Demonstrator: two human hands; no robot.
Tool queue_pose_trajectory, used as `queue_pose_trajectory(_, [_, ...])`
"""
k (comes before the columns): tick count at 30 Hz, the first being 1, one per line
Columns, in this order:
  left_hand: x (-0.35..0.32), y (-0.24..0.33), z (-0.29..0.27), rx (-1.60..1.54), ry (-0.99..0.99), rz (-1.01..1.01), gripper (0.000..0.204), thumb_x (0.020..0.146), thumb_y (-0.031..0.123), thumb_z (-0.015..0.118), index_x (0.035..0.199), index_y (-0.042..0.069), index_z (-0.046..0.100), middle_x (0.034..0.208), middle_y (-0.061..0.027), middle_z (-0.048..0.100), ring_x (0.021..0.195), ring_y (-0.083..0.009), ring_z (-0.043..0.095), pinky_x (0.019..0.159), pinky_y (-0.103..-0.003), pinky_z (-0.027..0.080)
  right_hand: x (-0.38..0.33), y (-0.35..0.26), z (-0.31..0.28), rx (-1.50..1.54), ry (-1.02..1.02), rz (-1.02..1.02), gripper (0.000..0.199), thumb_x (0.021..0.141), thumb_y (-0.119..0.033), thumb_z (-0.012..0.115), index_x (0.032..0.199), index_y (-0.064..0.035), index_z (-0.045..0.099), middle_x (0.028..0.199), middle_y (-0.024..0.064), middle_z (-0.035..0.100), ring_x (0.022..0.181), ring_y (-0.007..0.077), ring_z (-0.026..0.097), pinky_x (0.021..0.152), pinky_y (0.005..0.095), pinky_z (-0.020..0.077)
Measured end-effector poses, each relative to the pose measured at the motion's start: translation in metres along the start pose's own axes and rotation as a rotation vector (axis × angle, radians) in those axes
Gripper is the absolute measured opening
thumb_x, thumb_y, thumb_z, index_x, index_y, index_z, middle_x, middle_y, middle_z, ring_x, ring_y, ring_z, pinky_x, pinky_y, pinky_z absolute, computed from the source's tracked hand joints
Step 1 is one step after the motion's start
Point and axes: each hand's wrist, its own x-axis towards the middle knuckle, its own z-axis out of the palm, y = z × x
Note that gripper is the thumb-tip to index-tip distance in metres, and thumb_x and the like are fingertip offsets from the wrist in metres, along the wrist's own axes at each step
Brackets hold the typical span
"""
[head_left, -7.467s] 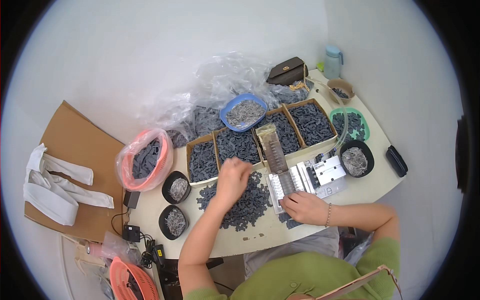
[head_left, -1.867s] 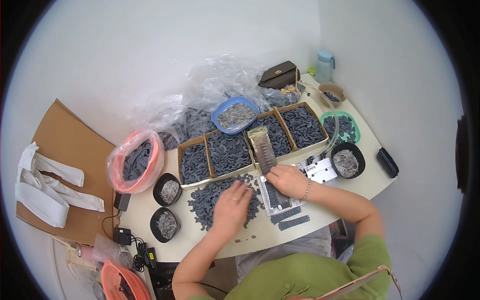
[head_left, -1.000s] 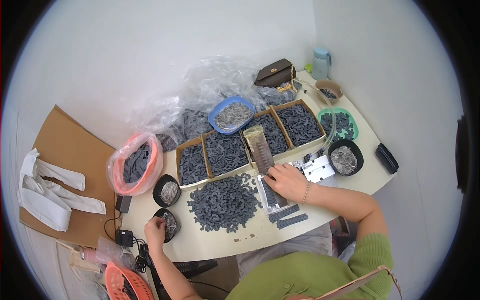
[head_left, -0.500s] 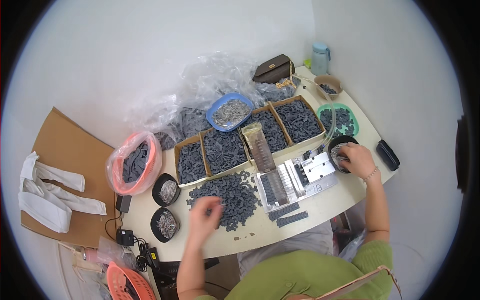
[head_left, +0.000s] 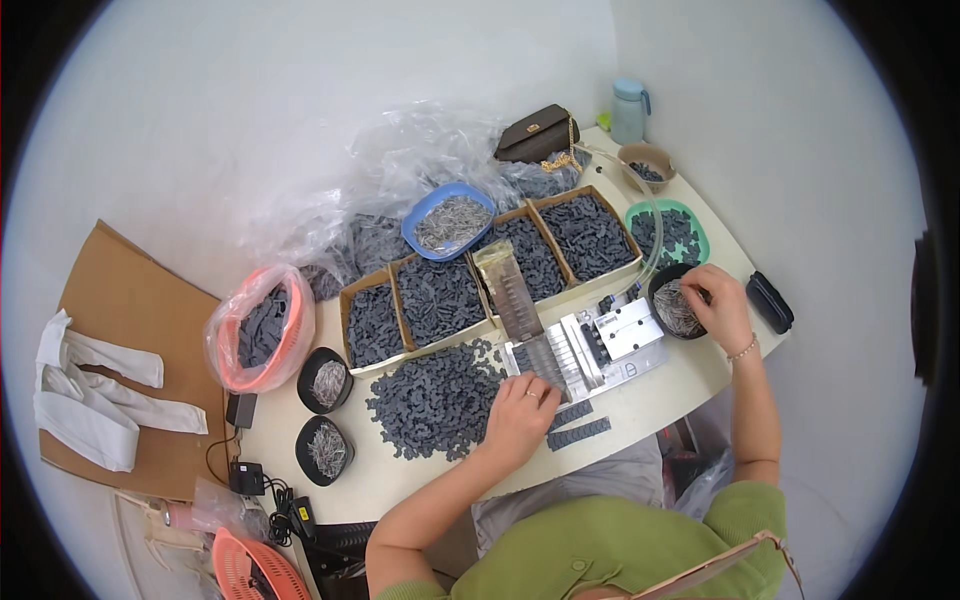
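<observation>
My left hand [head_left: 523, 415] rests at the near left corner of a metal fixture [head_left: 628, 332], fingers bent and drawn together; what is between them is hidden. Rows of dark grey plastic pieces [head_left: 545, 372] lie in the fixture's left part, below a tilted clear-topped chute [head_left: 513, 295]. On the right, my right hand [head_left: 718, 308] dips its closed fingertips into a black bowl [head_left: 660, 325] of thin metal pins [head_left: 675, 308]. Whether a pin is pinched there cannot be made out. Beside my left hand spreads a loose pile of grey pieces [head_left: 435, 400].
Behind the pile stand cardboard trays [head_left: 402, 310] of grey pieces, with a blue basin [head_left: 447, 252] of pins on them. Two black bowls [head_left: 325, 450] sit left, near a pink basket [head_left: 238, 375]. A green tray [head_left: 703, 240] and black case [head_left: 770, 302] lie right.
My left hand has moved right from above the loose pile to the fixture's near left corner. My right hand stays at the pin bowl, its fingers shifted slightly. The whole view has shifted a little.
</observation>
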Motion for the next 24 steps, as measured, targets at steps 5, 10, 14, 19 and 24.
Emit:
queue_pose_trajectory(5, [-0.012, 0.005, -0.008, 0.073, -0.018, -0.042, 0.039, 0.070, 0.004, 0.057, 0.108, 0.008, 0.066, 0.117, -0.0157, 0.056, 0.115, -0.0325, 0.051, 0.096, -0.046, 0.040, -0.002, -0.054, 0.035, 0.193, -0.193, -0.160, 0.012, 0.080, -0.006, 0.062, 0.092, -0.0043, 0.060, 0.083, 0.0115, 0.062, 0.076, 0.0278, 0.062, 0.066, 0.0350, 0.0503])
queue_pose_trajectory(10, [-0.019, -0.002, -0.017, 0.091, -0.050, -0.054, 0.040, 0.071, 0.004, 0.058, 0.109, 0.011, 0.066, 0.120, -0.0171, 0.055, 0.119, -0.0340, 0.049, 0.100, -0.049, 0.037, -0.017, -0.083, 0.097, 0.187, -0.396, -0.582, 0.009, 0.078, -0.012, 0.063, 0.084, -0.0070, 0.060, 0.079, 0.0085, 0.057, 0.077, 0.0269, 0.060, 0.067, 0.0364, 0.0499])
queue_pose_trajectory(14, [-0.021, -0.012, -0.035, 0.020, 0.032, -0.167, 0.030, 0.074, 0.004, 0.060, 0.103, 0.008, 0.066, 0.120, -0.0176, 0.055, 0.118, -0.0352, 0.050, 0.099, -0.049, 0.038, -0.019, -0.093, 0.114, 0.119, -0.399, -0.717, 0.010, 0.074, -0.012, 0.064, 0.082, -0.0074, 0.060, 0.079, 0.0070, 0.057, 0.077, 0.0252, 0.060, 0.068, 0.0355, 0.0501])
queue_pose_trajectory(19, [-0.037, -0.059, -0.077, 0.126, 0.129, -0.297, 0.031, 0.069, 0.002, 0.067, 0.100, 0.006, 0.065, 0.117, -0.0160, 0.055, 0.113, -0.0368, 0.051, 0.094, -0.048, 0.040, -0.020, -0.082, 0.115, 0.147, -0.425, -0.751, 0.023, 0.070, -0.007, 0.064, 0.093, -0.0076, 0.065, 0.087, 0.0046, 0.060, 0.083, 0.0215, 0.058, 0.073, 0.0322, 0.0489])
queue_pose_trajectory(24, [-0.077, -0.118, -0.115, 0.211, 0.182, -0.559, 0.026, 0.075, 0.003, 0.066, 0.100, 0.005, 0.065, 0.117, -0.0169, 0.057, 0.112, -0.0358, 0.051, 0.095, -0.044, 0.039, -0.039, -0.083, 0.103, 0.043, -0.426, -0.757, 0.034, 0.074, -0.014, 0.064, 0.107, -0.0042, 0.064, 0.107, 0.0063, 0.060, 0.099, 0.0217, 0.055, 0.086, 0.0354, 0.0442])
